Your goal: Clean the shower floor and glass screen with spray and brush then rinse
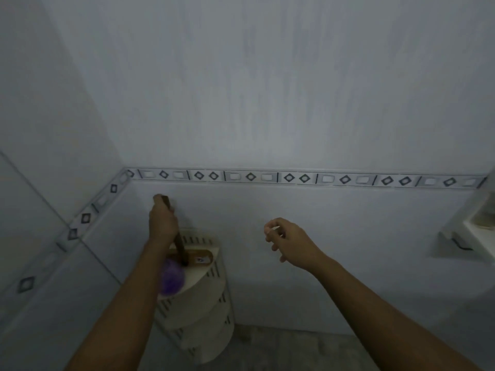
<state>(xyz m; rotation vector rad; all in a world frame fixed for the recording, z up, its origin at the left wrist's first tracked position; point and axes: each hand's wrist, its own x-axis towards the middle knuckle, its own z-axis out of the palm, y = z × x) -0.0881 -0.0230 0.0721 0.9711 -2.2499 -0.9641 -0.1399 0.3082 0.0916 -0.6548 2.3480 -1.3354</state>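
Observation:
My left hand (162, 222) grips the brown wooden handle of a brush (180, 245), whose handle end sticks out above my fist. The brush head lies on the top tier of a cream corner shelf (211, 274). A purple bath puff (172, 278) sits on that shelf, partly behind my left forearm. My right hand (284, 236) hovers in the air to the right of the shelf, fingers loosely curled and holding nothing. The grey shower floor (281, 352) shows at the bottom between my arms.
Pale tiled walls meet in the corner at left, with a patterned border strip (267, 178) running across. A white soap dish (479, 231) juts from the wall at the right edge. The corner shelf has several tiers below.

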